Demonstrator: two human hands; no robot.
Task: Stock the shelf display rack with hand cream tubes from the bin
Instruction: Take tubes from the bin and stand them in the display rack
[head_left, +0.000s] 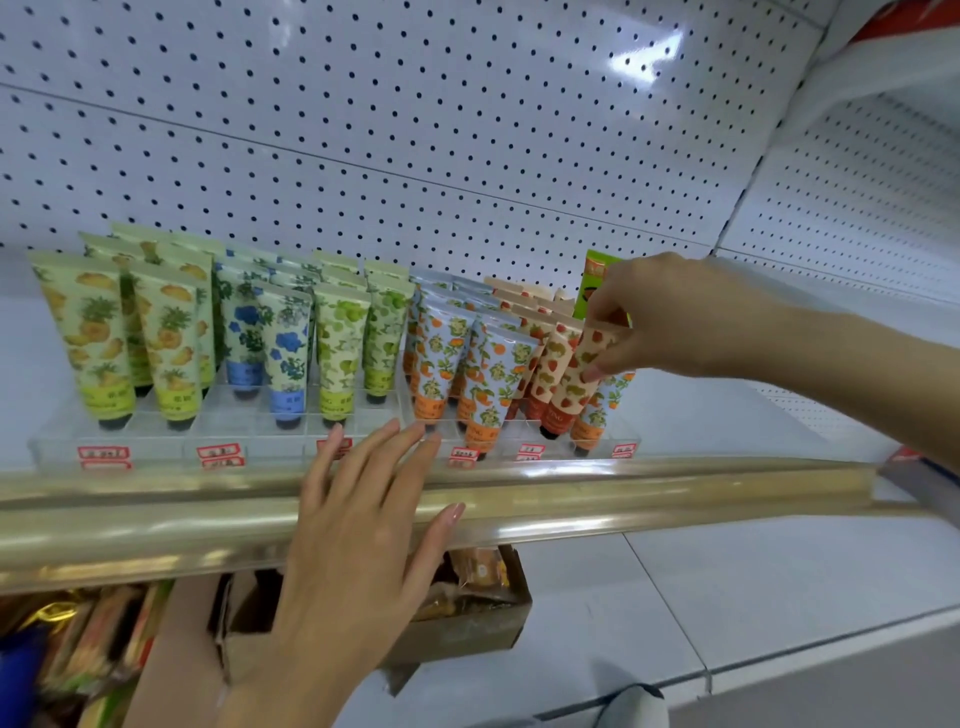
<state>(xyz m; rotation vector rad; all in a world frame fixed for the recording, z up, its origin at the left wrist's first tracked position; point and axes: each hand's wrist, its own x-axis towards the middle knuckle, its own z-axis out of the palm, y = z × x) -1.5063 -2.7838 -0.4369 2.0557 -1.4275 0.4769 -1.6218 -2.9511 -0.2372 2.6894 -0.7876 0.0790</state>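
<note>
Left hand (358, 519) lies flat, fingers wide, over the gold shelf edge (675, 493). Right hand (670, 317) pinches a strawberry tube (582, 358) among crowded tubes (441, 353); bare shelf (727, 415) lies to the right.

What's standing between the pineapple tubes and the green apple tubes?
The blue flower tubes stand between the pineapple tubes and the green apple tubes, seen in the head view.

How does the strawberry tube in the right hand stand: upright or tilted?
Tilted: the strawberry tube leans top to the right, pinched by the right hand.
</note>
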